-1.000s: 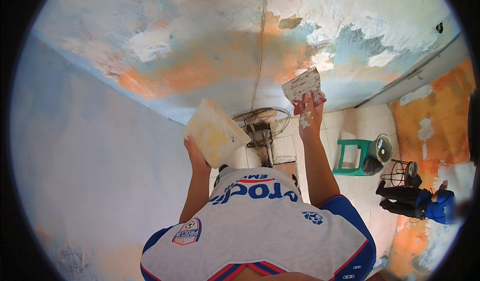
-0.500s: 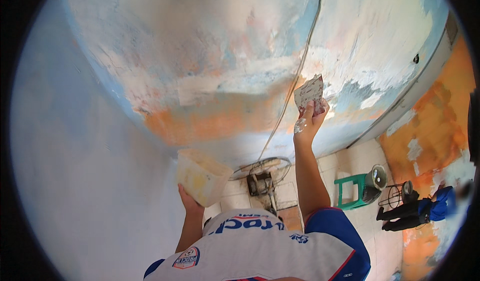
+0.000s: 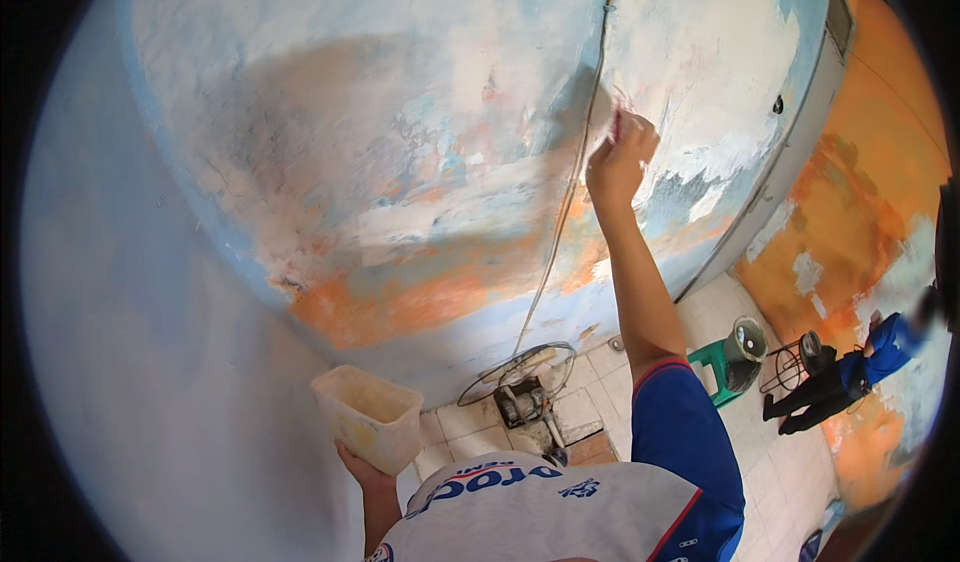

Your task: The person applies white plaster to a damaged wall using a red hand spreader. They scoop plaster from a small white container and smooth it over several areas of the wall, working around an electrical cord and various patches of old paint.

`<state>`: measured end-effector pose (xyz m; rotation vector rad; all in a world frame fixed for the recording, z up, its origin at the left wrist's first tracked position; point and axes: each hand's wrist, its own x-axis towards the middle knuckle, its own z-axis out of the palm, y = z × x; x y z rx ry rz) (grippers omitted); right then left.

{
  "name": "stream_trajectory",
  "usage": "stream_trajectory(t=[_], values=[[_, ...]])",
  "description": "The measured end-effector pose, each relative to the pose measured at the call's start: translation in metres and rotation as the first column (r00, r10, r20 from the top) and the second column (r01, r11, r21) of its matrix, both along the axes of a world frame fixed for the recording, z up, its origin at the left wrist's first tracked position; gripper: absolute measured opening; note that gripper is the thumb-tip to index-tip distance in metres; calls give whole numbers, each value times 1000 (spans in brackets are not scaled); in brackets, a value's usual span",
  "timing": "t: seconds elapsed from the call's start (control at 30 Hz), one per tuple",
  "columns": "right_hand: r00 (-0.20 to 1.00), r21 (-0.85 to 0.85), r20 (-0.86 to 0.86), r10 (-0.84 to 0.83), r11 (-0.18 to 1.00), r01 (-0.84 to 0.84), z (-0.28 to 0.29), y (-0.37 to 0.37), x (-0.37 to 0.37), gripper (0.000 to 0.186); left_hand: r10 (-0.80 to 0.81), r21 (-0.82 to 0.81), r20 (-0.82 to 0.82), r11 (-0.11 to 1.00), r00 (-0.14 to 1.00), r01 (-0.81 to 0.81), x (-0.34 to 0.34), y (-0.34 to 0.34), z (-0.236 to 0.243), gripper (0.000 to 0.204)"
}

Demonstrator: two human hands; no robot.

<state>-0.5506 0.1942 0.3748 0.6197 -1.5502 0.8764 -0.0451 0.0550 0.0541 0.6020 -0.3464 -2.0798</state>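
Low on the left, my left hand (image 3: 360, 467) is closed on a whitish, yellow-stained plastic container (image 3: 368, 409) with its open top showing. My right hand (image 3: 620, 157) is raised to the patchy white, blue and orange wall (image 3: 410, 142), closed on a red and white-smeared putty scraper (image 3: 618, 117). The scraper is blurred and partly hidden by my fingers; I cannot tell whether its edge touches the wall. A grey cable (image 3: 565, 202) runs down the wall beside it.
A coiled cable and dirty metal equipment (image 3: 522, 402) lie on the tiled floor by the wall. A green stool (image 3: 718, 377) with a bucket (image 3: 748, 342), a black wire stand (image 3: 787, 362) and another person (image 3: 865, 372) in blue are at the right, by an orange wall.
My right hand has risen and turned on the wall, with the scraper now blurred. My left hand and container have moved lower and left, and more of the wall fills the view.
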Motion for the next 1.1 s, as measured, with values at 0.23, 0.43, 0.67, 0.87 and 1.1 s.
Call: stream_trajectory(t=[0.23, 0.43, 0.67, 0.87, 1.1], values=[[957, 175, 70, -280, 948, 265, 21, -34, 10, 33, -98, -48, -73, 994, 992, 95, -7, -21, 2, 69], [962, 172, -82, -262, 947, 273, 19, -57, 3, 34, -127, -5, -62, 992, 990, 127, -21, -22, -10, 71], [992, 228, -55, -118, 965, 127, 2, -68, 16, 37, -210, -18, -47, 978, 977, 209, -34, -22, -12, 69], [988, 105, 151, -18, 994, 2, 1, -32, 34, 35, -212, -9, 28, 977, 977, 213, -48, -28, -2, 69], [984, 144, 119, -128, 983, 111, 17, -61, 21, 42, -224, 7, 13, 975, 975, 224, -51, -31, -3, 70]])
